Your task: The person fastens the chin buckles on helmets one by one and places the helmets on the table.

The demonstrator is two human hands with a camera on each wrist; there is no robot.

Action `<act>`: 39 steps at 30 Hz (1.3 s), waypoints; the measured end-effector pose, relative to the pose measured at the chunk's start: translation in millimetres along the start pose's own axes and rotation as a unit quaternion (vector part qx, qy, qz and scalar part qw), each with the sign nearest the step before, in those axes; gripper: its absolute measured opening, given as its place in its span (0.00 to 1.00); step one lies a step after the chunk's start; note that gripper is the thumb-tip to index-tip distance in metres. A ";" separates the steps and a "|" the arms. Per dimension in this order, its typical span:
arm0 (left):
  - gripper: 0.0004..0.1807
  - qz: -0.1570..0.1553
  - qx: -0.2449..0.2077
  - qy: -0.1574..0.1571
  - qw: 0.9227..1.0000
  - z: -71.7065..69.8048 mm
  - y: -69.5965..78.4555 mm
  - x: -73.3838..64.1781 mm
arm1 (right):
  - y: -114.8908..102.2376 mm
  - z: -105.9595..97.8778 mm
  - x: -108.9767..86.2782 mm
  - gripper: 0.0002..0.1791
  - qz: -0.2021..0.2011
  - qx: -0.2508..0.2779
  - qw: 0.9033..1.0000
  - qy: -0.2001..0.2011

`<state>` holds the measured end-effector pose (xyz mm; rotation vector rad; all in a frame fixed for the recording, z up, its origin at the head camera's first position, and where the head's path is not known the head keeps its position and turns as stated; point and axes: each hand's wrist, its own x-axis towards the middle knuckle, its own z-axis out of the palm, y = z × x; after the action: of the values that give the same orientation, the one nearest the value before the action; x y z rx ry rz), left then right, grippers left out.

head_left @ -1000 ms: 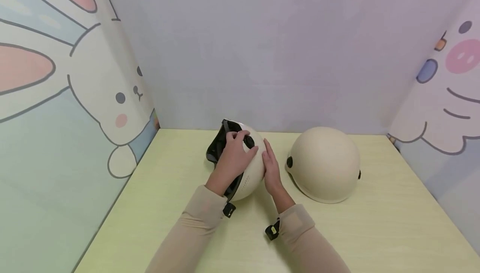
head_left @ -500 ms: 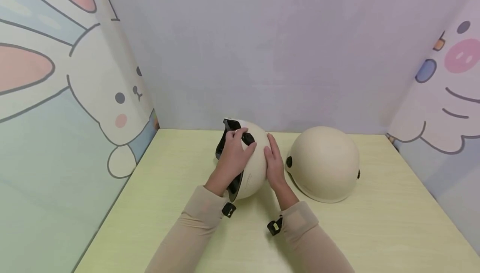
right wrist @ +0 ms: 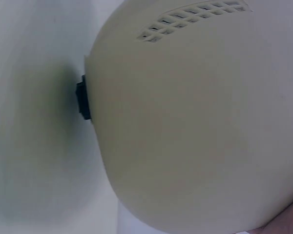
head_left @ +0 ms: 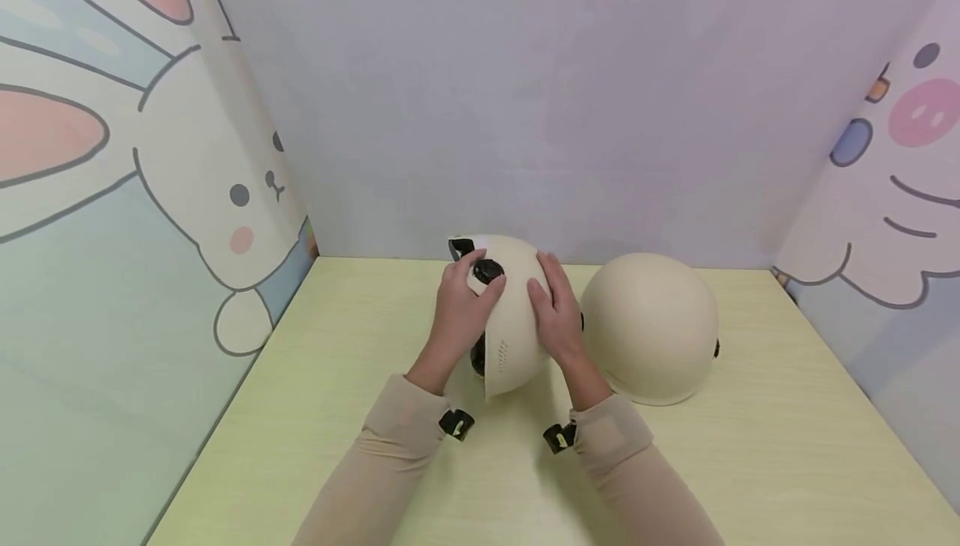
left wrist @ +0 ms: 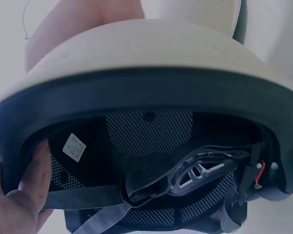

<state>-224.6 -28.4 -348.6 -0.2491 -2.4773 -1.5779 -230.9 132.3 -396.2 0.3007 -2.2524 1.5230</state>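
Note:
A cream helmet [head_left: 521, 338] is tipped on its side, its black-lined opening facing left in the head view. At the helmet's near rim, beside a round black knob [head_left: 489, 271], my left hand [head_left: 457, 304] grips the edge. The left wrist view shows its fingers [left wrist: 39, 173] reaching inside the rim, next to black chin straps [left wrist: 83, 196] and a buckle [left wrist: 200, 170]. My right hand [head_left: 558, 317] rests on the crown from the right, fingers fairly straight. Rows of vent holes [right wrist: 195, 18] mark the shell in the right wrist view.
A second cream helmet [head_left: 652, 329] stands dome-up on the pale yellow table [head_left: 780, 446], just right of my right hand. A grey backdrop [head_left: 540, 112] rises behind the table. Printed cartoon panels flank it, a rabbit [head_left: 202, 171] at left.
The held helmet has turned and shifted right, so less of its dark inside shows from above. My right hand has moved right with it, closer to the second helmet, which stays put.

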 end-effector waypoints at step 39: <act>0.28 -0.055 -0.160 0.023 0.985 -21.1 -31.6 -3.9 | -25.2 10.9 12.2 0.33 0.015 -0.154 0.986 -0.062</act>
<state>-227.0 -60.9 -368.5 -0.1201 -2.2288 -2.0024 -234.1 113.1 -373.2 0.2771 -2.5559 1.1736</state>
